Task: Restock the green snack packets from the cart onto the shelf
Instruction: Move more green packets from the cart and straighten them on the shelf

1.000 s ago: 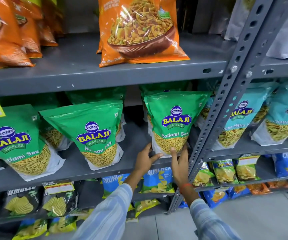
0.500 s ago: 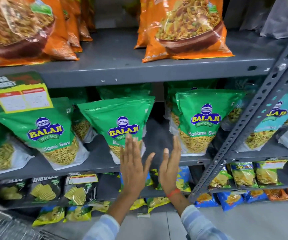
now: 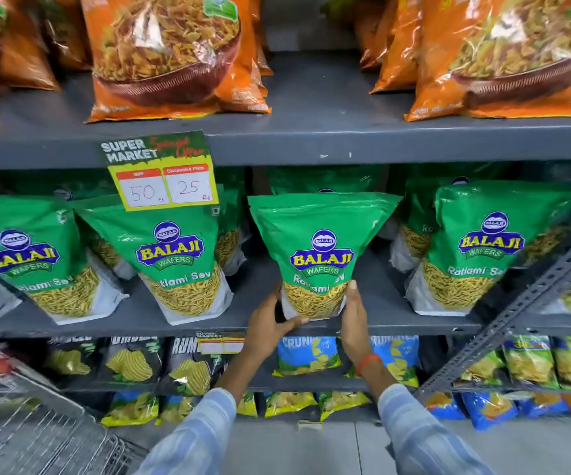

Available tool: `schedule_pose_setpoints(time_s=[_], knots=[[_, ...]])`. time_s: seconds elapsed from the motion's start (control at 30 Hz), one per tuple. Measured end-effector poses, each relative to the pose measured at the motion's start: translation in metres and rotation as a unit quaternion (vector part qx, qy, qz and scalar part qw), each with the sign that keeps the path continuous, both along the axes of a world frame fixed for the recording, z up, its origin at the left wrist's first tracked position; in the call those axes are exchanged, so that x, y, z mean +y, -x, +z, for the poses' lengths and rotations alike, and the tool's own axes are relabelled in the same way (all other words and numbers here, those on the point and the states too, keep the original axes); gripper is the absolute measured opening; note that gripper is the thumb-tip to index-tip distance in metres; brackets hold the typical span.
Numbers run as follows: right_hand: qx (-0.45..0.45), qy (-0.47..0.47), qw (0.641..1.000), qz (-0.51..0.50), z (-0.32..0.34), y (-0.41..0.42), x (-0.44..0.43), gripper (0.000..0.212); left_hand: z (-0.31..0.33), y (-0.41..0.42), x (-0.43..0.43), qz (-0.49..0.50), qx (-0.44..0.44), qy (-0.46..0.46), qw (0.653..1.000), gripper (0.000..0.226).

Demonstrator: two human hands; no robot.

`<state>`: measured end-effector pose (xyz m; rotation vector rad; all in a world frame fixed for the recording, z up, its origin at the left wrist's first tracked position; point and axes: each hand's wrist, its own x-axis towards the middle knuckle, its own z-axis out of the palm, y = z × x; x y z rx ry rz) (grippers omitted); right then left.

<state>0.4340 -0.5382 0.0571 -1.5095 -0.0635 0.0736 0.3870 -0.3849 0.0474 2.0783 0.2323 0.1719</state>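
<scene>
A green Balaji snack packet [image 3: 322,248] stands upright at the front of the grey middle shelf [image 3: 397,325]. My left hand [image 3: 270,323] cups its lower left corner and my right hand [image 3: 354,317] presses its lower right side, so both hands grip its base. More green packets stand on the same shelf: one to the left [image 3: 174,258], one at the far left [image 3: 27,262] and one to the right [image 3: 483,252], with others behind them. The wire cart [image 3: 27,423] shows at the bottom left; its contents are hidden.
Orange snack bags [image 3: 167,53] fill the upper shelf. A price tag reading 50 and 25 [image 3: 160,173] hangs from its edge. Black, blue and yellow chip packets line the lower shelves. A slanted grey metal upright [image 3: 517,320] crosses on the right.
Both hands left the right-hand packet, crossed leftward with fingers spread, and now grip the base of the middle green packet. The view has shifted left, bringing the cart and price tag into sight.
</scene>
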Motion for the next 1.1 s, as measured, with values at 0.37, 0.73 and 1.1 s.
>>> schedule_pose_setpoints(time_s=[0.37,0.73,1.1], knots=[[0.015,-0.028,0.999,-0.019,0.000,0.007,-0.004,0.048,-0.002,-0.011,0.000,-0.052,0.013,-0.057,0.997,0.091],[0.032,-0.033,0.999,-0.007,0.007,0.005,-0.008,0.045,0.003,-0.009,-0.008,-0.043,0.030,-0.004,0.999,0.087],[-0.149,-0.003,0.951,-0.273,0.029,0.036,0.014,0.038,0.023,0.024,-0.010,0.009,-0.087,-0.125,0.988,0.099]])
